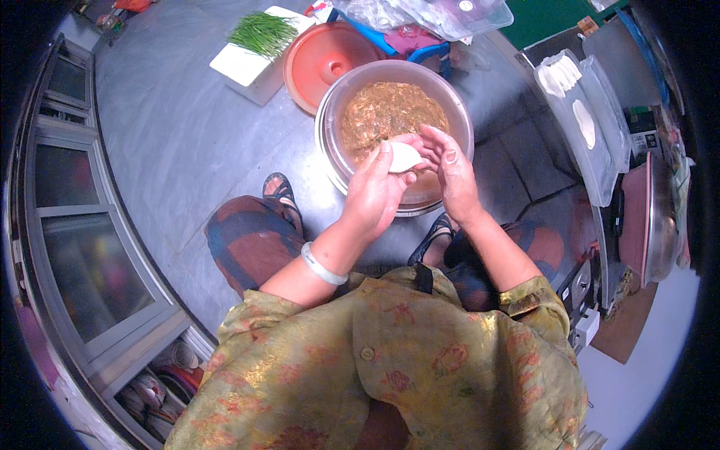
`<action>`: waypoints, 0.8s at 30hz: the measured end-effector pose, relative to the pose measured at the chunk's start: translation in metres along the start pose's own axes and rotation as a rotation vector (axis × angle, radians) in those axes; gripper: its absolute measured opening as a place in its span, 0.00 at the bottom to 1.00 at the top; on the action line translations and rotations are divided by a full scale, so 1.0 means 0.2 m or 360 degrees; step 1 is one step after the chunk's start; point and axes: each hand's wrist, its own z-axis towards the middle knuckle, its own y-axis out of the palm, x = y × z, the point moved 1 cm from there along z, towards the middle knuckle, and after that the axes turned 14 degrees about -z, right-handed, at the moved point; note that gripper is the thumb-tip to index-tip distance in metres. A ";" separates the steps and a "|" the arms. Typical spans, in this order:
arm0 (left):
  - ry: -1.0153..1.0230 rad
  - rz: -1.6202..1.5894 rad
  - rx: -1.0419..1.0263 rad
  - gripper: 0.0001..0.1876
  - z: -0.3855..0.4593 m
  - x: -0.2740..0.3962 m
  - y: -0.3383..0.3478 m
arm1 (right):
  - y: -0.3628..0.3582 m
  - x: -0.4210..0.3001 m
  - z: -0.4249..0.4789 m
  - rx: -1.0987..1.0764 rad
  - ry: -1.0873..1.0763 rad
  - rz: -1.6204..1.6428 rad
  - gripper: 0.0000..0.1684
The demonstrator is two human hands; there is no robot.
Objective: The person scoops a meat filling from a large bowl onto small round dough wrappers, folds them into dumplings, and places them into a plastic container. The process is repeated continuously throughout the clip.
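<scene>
My left hand holds a white half-moon dumpling, folded over, between thumb and fingers. At its right edge is my right hand, cupped with the fingers slightly curled and the thumb apart; it holds nothing that I can see. Whether its fingertips touch the dough is hard to tell. Both hands are above the near part of a translucent plastic bowl. Inside is a brown, chopped filling, partly hidden by my hands. The bowl sits in a wider metal basin.
Beyond the bowl lie a red plastic lid and a white box-like stand bearing green chives. Plastic bags are heaped behind. To the right, a clear plastic container holds pale dough wrappers. A glazed cabinet lines the left.
</scene>
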 end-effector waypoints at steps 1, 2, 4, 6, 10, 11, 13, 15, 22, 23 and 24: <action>0.0046 0.0039 -0.0004 0.24 0.00 0.01 -0.01 | 0.01 0.00 -0.01 0.0000 0.0001 -0.0064 0.32; 0.0088 0.0079 -0.0009 0.23 0.01 0.01 -0.02 | 0.01 0.00 -0.02 0.0003 0.0004 -0.0127 0.31; 0.0109 0.0146 -0.0032 0.22 0.03 0.02 -0.02 | 0.00 0.01 -0.04 0.0051 0.0059 -0.0254 0.26; 0.0143 0.0331 -0.0007 0.23 0.03 0.00 -0.04 | 0.03 0.03 -0.05 -0.0039 0.0055 -0.0407 0.25; 0.0102 0.0672 0.0031 0.24 0.00 0.00 -0.04 | 0.05 0.10 -0.02 -0.0343 0.0127 -0.0433 0.27; 0.0062 0.0639 0.0050 0.25 0.00 0.00 -0.02 | 0.05 0.10 -0.02 -0.0339 0.0178 -0.0355 0.25; 0.0039 0.0593 0.0036 0.28 0.02 -0.01 -0.07 | 0.04 0.09 -0.02 -0.0314 0.0056 -0.0440 0.23; 0.0059 0.0783 0.0049 0.29 0.02 -0.02 -0.06 | 0.03 0.08 -0.03 -0.0307 0.0072 -0.0449 0.22; 0.0192 0.1183 -0.0070 0.33 0.00 -0.01 -0.01 | 0.04 0.05 -0.05 -0.0095 0.0004 -0.0234 0.21; 0.0244 0.1221 -0.0072 0.33 0.01 -0.03 -0.02 | 0.04 0.05 -0.06 -0.0059 0.0007 -0.0157 0.20; 0.0294 0.1261 -0.0070 0.32 0.02 -0.04 -0.03 | 0.05 0.04 -0.06 -0.0048 0.0058 -0.0107 0.20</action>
